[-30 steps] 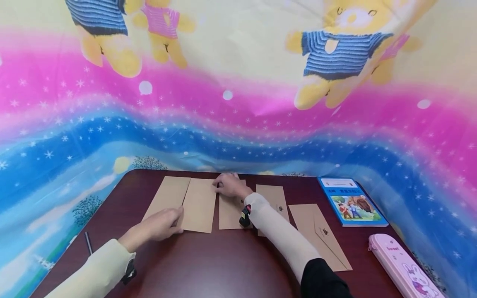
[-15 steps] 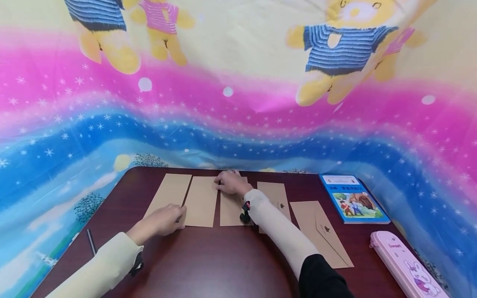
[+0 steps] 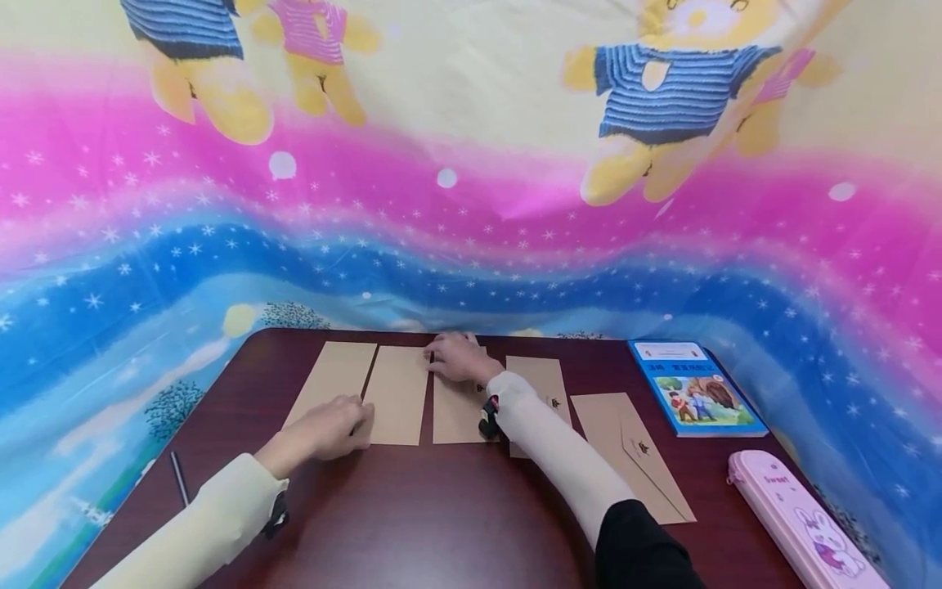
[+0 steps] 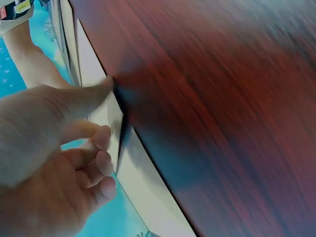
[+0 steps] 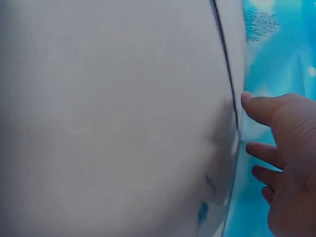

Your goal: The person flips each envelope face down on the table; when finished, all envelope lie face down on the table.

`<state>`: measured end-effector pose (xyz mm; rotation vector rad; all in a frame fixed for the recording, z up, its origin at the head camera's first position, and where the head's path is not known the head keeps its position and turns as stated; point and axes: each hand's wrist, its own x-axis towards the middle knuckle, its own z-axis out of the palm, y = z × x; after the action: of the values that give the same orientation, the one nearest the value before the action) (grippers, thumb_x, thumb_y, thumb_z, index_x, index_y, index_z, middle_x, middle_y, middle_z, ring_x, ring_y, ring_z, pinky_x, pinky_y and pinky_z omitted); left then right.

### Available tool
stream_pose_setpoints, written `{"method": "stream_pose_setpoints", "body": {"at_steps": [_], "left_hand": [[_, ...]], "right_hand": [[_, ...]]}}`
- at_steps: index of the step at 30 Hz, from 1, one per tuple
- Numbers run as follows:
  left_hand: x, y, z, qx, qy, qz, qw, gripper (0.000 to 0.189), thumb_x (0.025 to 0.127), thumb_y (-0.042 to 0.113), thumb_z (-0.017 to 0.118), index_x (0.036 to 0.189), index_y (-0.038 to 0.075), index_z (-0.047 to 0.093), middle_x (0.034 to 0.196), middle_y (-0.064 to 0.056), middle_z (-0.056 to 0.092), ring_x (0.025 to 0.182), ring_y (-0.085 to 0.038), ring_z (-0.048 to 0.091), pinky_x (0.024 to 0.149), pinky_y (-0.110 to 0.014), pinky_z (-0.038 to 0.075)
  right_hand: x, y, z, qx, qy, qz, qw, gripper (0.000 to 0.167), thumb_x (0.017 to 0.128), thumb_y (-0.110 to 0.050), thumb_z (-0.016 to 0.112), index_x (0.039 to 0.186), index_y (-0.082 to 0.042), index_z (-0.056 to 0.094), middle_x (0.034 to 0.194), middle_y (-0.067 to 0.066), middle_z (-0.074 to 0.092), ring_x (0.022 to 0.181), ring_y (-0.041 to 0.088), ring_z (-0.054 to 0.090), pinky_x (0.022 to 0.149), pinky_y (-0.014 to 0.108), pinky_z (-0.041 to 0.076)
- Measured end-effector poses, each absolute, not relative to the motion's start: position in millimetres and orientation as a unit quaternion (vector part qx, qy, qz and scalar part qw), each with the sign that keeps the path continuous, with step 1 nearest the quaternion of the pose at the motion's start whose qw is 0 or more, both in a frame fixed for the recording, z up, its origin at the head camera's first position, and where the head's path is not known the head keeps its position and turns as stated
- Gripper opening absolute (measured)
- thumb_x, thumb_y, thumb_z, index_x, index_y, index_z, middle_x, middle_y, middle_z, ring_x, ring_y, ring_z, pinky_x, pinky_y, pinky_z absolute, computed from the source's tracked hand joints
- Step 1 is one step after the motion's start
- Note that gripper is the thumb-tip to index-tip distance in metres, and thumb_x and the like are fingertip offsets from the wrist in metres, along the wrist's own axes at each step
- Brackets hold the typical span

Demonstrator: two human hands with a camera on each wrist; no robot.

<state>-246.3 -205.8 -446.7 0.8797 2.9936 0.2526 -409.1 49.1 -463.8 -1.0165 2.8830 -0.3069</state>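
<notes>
Several brown envelopes lie in a row on the dark table. My left hand (image 3: pixel 331 427) is at the lower left corner of the second envelope (image 3: pixel 397 401) from the left. In the left wrist view, the thumb of my left hand (image 4: pixel 54 133) and its curled fingers pinch the corner of this envelope (image 4: pixel 114 121). My right hand (image 3: pixel 459 360) touches the far right corner of the same envelope, above the third envelope (image 3: pixel 456 417). Fairly straight fingers show on the right hand (image 5: pixel 294 153) in the right wrist view.
To the left lies another envelope (image 3: pixel 334 376); to the right are an envelope (image 3: pixel 537 376) partly behind the right arm and a tilted envelope (image 3: pixel 625 458). A blue book (image 3: pixel 695 388), a pink pencil case (image 3: pixel 802 523) and a dark pen (image 3: pixel 179 478) lie farther out. A printed curtain (image 3: pixel 456 237) hangs behind.
The second envelope has shifted slightly, and a dark gap now shows between it and the leftmost envelope. My left hand has moved a little right and away from me. My right hand stays nearly in place.
</notes>
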Motion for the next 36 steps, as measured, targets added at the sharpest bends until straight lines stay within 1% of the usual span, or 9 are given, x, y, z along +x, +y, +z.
{"method": "stream_pose_setpoints", "body": {"at_steps": [5, 8, 13, 20, 25, 29, 31, 33, 36], "left_hand": [[-249.8, -179.0, -447.9, 0.307, 0.941, 0.12, -0.077, 0.054, 0.089, 0.031, 0.079, 0.134, 0.003, 0.067, 0.112, -0.004, 0.064, 0.1, -0.02, 0.06, 0.088, -0.041, 0.052], [-249.3, -159.0, -446.8, 0.321, 0.933, 0.136, -0.094, 0.052, 0.089, 0.032, 0.079, 0.132, 0.007, 0.07, 0.119, -0.006, 0.067, 0.113, -0.025, 0.062, 0.097, -0.047, 0.052], [-250.1, -132.0, -447.7, 0.326, 0.933, 0.139, -0.066, 0.053, 0.088, 0.038, 0.08, 0.129, 0.007, 0.071, 0.126, -0.012, 0.068, 0.124, -0.032, 0.06, 0.107, -0.052, 0.047], [-261.4, -114.3, -459.1, 0.299, 0.946, 0.12, -0.036, 0.055, 0.082, 0.052, 0.082, 0.119, 0.012, 0.075, 0.139, -0.017, 0.063, 0.142, -0.045, 0.046, 0.118, -0.06, 0.035], [-264.9, -110.2, -459.1, 0.313, 0.944, 0.094, -0.037, 0.039, 0.08, 0.051, 0.084, 0.087, 0.015, 0.071, 0.125, -0.015, 0.07, 0.138, -0.047, 0.051, 0.117, -0.057, 0.038], [-266.4, -106.0, -455.5, 0.335, 0.937, 0.079, -0.054, 0.036, 0.08, 0.047, 0.085, 0.075, 0.016, 0.069, 0.105, -0.009, 0.076, 0.127, -0.042, 0.063, 0.113, -0.05, 0.045], [-266.7, -104.3, -454.3, 0.336, 0.938, 0.066, -0.057, 0.033, 0.08, 0.047, 0.085, 0.073, 0.018, 0.07, 0.097, -0.004, 0.077, 0.12, -0.039, 0.067, 0.108, -0.048, 0.05], [-266.9, -102.9, -454.0, 0.333, 0.94, 0.053, -0.059, 0.031, 0.08, 0.047, 0.085, 0.072, 0.02, 0.072, 0.09, 0.0, 0.075, 0.111, -0.033, 0.07, 0.098, -0.046, 0.055], [-267.2, -101.4, -453.9, 0.328, 0.942, 0.038, -0.055, 0.029, 0.08, 0.048, 0.084, 0.069, 0.024, 0.074, 0.088, 0.003, 0.071, 0.098, -0.024, 0.068, 0.082, -0.041, 0.056]], "right_hand": [[-414.0, 82.9, -455.9, -0.297, 0.944, -0.143, 0.031, 0.039, 0.102, -0.035, 0.064, 0.139, -0.022, 0.065, 0.147, -0.001, 0.061, 0.144, 0.026, 0.048, 0.122, 0.063, 0.02], [-419.8, 106.8, -453.0, -0.281, 0.946, -0.16, 0.031, 0.042, 0.099, -0.035, 0.068, 0.138, -0.019, 0.065, 0.145, 0.002, 0.063, 0.14, 0.028, 0.052, 0.122, 0.067, 0.016], [-424.8, 137.2, -452.3, -0.253, 0.951, -0.176, 0.039, 0.043, 0.1, -0.034, 0.068, 0.139, -0.017, 0.065, 0.148, 0.005, 0.06, 0.144, 0.031, 0.049, 0.123, 0.068, 0.014], [-427.2, 154.1, -453.0, -0.234, 0.957, -0.162, 0.05, 0.045, 0.099, -0.037, 0.069, 0.138, -0.015, 0.067, 0.146, 0.007, 0.062, 0.145, 0.032, 0.047, 0.123, 0.062, 0.022], [-429.0, 147.4, -456.0, -0.249, 0.954, -0.154, 0.065, 0.049, 0.097, -0.034, 0.072, 0.14, -0.012, 0.065, 0.147, 0.009, 0.061, 0.144, 0.032, 0.048, 0.124, 0.058, 0.026], [-428.5, 137.6, -453.4, -0.254, 0.953, -0.141, 0.087, 0.053, 0.096, -0.028, 0.073, 0.145, -0.011, 0.059, 0.15, 0.01, 0.058, 0.139, 0.033, 0.052, 0.121, 0.053, 0.034], [-428.5, 132.2, -450.6, -0.258, 0.951, -0.134, 0.104, 0.055, 0.097, -0.024, 0.073, 0.148, -0.011, 0.056, 0.146, 0.012, 0.06, 0.122, 0.033, 0.061, 0.113, 0.05, 0.042], [-428.1, 127.1, -446.9, -0.254, 0.952, -0.123, 0.118, 0.057, 0.097, -0.022, 0.072, 0.15, -0.012, 0.054, 0.144, 0.011, 0.061, 0.108, 0.034, 0.063, 0.11, 0.051, 0.043], [-427.7, 121.1, -442.1, -0.247, 0.956, -0.097, 0.125, 0.054, 0.098, -0.022, 0.072, 0.149, -0.014, 0.055, 0.133, 0.009, 0.066, 0.103, 0.031, 0.064, 0.115, 0.056, 0.038]]}}
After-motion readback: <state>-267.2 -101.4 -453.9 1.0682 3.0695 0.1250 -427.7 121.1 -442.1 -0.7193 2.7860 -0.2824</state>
